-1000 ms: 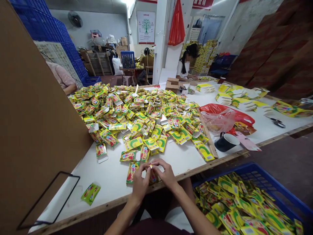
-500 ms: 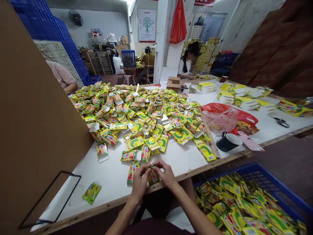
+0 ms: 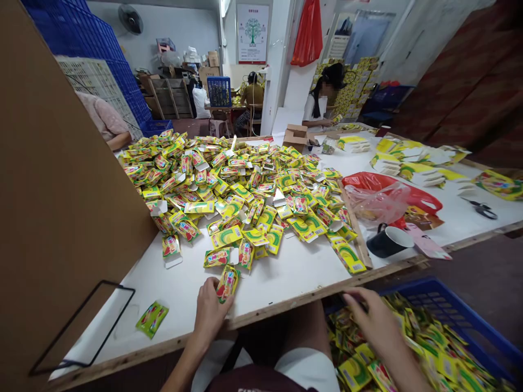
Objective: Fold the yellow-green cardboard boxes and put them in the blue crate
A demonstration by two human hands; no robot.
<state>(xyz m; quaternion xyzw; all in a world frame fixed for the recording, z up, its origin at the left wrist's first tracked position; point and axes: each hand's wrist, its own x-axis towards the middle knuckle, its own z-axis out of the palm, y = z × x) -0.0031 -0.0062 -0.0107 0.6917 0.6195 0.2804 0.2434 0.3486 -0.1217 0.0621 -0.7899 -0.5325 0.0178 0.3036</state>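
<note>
From my remote seat I see the left hand (image 3: 210,311) low in the centre of the frame, at the near edge of the white table (image 3: 286,272). Its thumb and fingertips lie against the lower end of a small carton (image 3: 227,282), which rests flat on the tabletop just in front of the big pile of cartons (image 3: 245,190). I cannot tell whether the fingers actually pinch it or only rest on it. The right hand (image 3: 376,322) sits at lower right with fingers apart and nothing in it that I can make out (it is a little blurred). It hovers over the blue crate (image 3: 449,305), which is full of the same yellow-green packs. I judge the small carton to be thin printed card: very light, glossy enough to slide on the table, and easy to crush or crease if squeezed across its faces. I would take it by the long edges or at a closed end, with a light pinch. A green sachet (image 3: 152,319) lies apart at lower left, near the brown cardboard sheet (image 3: 61,190). A black mug (image 3: 388,241) and a red plastic bag (image 3: 392,193) sit to the right of the pile.
</note>
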